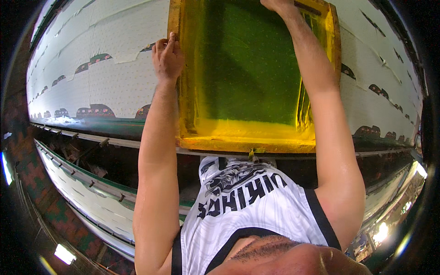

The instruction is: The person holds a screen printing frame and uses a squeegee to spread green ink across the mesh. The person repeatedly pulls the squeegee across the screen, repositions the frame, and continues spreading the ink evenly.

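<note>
A screen-printing frame (pixel 247 145) lies in front of me on a long table, its wooden sides stained yellow. Dark green mesh (pixel 247 68) fills it, with yellow ink pooled thick along the near end and right side. My left hand (pixel 168 58) is at the frame's left side, fingers curled against the wood and one digit pointing up. Across the mesh reaches my right arm. My right hand (pixel 277 4) is at the far end of the frame, cut by the picture's upper edge; its fingers look curled, and what they hold is out of sight.
White cloth (pixel 114 32) with small dots covers the table on both sides of the frame, with dark scalloped flowered patches (pixel 96 111) in rows. A metal rail (pixel 91 139) runs along the near table edge. Behind me stands another long table (pixel 87 201).
</note>
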### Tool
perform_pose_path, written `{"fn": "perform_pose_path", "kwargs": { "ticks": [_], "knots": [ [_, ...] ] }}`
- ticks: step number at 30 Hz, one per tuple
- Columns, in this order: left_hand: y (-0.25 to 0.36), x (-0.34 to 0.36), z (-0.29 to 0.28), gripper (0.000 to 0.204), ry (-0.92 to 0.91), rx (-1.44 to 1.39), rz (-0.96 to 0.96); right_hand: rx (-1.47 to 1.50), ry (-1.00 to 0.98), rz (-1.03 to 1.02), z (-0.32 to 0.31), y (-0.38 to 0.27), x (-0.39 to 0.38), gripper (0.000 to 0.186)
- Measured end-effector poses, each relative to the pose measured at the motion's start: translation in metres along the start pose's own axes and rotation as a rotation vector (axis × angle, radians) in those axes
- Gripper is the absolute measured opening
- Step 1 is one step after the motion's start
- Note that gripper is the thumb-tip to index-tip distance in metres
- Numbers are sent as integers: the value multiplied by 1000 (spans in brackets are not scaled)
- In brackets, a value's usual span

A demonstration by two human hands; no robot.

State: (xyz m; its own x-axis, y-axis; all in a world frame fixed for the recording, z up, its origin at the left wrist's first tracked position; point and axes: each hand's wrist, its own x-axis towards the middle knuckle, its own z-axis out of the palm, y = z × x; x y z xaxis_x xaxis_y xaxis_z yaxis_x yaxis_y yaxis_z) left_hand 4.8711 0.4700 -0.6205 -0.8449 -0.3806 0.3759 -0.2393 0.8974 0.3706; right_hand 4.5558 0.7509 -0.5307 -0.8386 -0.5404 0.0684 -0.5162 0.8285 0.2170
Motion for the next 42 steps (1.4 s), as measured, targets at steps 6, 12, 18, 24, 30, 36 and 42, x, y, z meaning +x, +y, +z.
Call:
{"fn": "perform_pose_path", "kwargs": {
  "ticks": [6, 12, 18, 24, 30, 36, 42],
  "knots": [
    [0, 2, 5, 36, -2, 4, -8, 122, 3, -28, 25, -16, -69, 17],
    [-1, 5, 8, 37, -26, 14, 9, 67, -33, -24, -11, 3, -58, 19],
    [-20, -20, -7, 37, -19, 73, -81, 203, -31, -24, -29, 7, -7, 23],
    [-5, -1, 11, 37, -47, -4, 18, 109, 22, 1, 1, 78, -30, 26],
    [-20, -7, 13, 38, -14, 25, -30, 44, -287, -1, -21, 46, -79, 24],
    [-5, -2, 7, 41, -112, 38, -48, 235, -360, 81, -65, -3, -270, 36],
    [-17, -9, 17, 41, 30, 7, 23, 342, -347, 1, -96, -84, -417, 35]
  ]
}}
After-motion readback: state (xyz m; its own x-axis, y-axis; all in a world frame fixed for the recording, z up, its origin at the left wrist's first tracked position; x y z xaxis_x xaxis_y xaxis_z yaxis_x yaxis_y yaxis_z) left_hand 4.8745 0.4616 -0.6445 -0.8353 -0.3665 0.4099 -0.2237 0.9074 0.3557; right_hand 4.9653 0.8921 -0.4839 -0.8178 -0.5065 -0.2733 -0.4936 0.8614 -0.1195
